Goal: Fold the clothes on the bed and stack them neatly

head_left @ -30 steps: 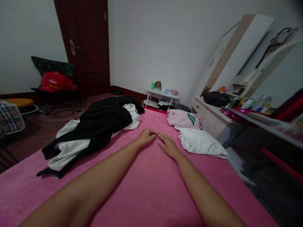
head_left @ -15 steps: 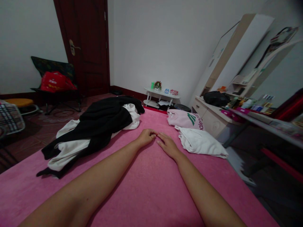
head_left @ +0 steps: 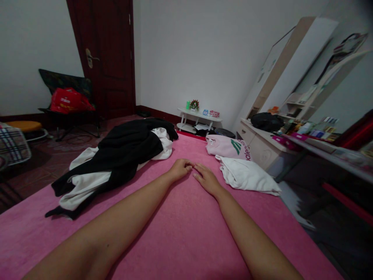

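Observation:
Both my arms stretch forward over a pink bed cover (head_left: 180, 233). My left hand (head_left: 180, 169) rests on the cover with its fingers curled loosely, holding nothing. My right hand (head_left: 206, 178) lies flat beside it, fingers out, its fingertips touching those of the left. A heap of black and white clothes (head_left: 116, 159) lies to the left of my hands. To the right lies a folded white garment (head_left: 247, 177), and behind it a folded pink sweatshirt (head_left: 225, 147) with a green logo.
A dark wooden door (head_left: 107, 58) stands at the back left, with a chair holding a red bag (head_left: 68, 100) beside it. A small white table (head_left: 199, 116) stands past the bed's far end. A dresser (head_left: 262, 140) with a black bag and cluttered shelves line the right.

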Available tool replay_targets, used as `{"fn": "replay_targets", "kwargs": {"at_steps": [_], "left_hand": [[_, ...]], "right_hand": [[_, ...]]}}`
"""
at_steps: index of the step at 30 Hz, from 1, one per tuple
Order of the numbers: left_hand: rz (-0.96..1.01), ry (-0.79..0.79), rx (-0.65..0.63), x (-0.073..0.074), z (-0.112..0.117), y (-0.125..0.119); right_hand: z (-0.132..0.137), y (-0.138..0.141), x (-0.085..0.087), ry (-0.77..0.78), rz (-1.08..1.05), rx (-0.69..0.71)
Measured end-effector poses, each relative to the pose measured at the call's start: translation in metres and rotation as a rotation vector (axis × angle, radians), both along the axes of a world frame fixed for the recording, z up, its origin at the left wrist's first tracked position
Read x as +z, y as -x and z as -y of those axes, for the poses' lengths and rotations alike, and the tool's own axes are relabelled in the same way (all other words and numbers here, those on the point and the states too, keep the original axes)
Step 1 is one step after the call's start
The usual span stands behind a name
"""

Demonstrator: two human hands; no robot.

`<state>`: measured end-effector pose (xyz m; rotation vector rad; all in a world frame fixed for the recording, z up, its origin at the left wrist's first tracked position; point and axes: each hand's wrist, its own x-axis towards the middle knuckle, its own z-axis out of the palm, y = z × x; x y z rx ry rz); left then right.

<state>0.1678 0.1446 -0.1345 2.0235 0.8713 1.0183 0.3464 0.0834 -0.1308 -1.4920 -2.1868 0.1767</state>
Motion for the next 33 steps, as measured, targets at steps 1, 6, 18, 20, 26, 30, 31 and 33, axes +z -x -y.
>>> {"fn": "replay_targets", "kwargs": {"at_steps": [1,6,18,20,26,30,31,33], "left_hand": [[0.004,0.006,-0.001,0.0001,0.0001,0.0001],[0.017,0.009,-0.006,0.0017,0.0013,0.0005],[0.009,0.018,0.008,0.003,0.0021,0.0],[0.0,0.006,0.002,0.003,0.0022,0.0],[0.003,0.005,0.002,0.0037,0.0035,-0.0002],[0.001,0.015,-0.001,0.0051,0.0048,0.0003],[0.0,0.019,0.0,0.0054,0.0049,0.0004],[0.0,0.023,0.004,0.0055,0.0049,0.0004]], "right_hand": [[0.0001,0.0001,0.0002,0.002,-0.003,0.002],[0.0017,0.0013,0.0031,0.019,-0.019,-0.005],[0.0027,0.0023,0.0041,0.03,0.012,-0.012],[0.003,0.0026,0.0042,0.034,0.015,-0.013],[0.002,0.0021,0.0027,0.027,0.003,-0.016],[0.0022,0.0021,0.0028,0.029,-0.01,-0.014],[0.0025,0.0022,0.0032,0.032,-0.008,-0.014],[0.003,0.0026,0.0041,0.035,0.001,-0.013]]}}
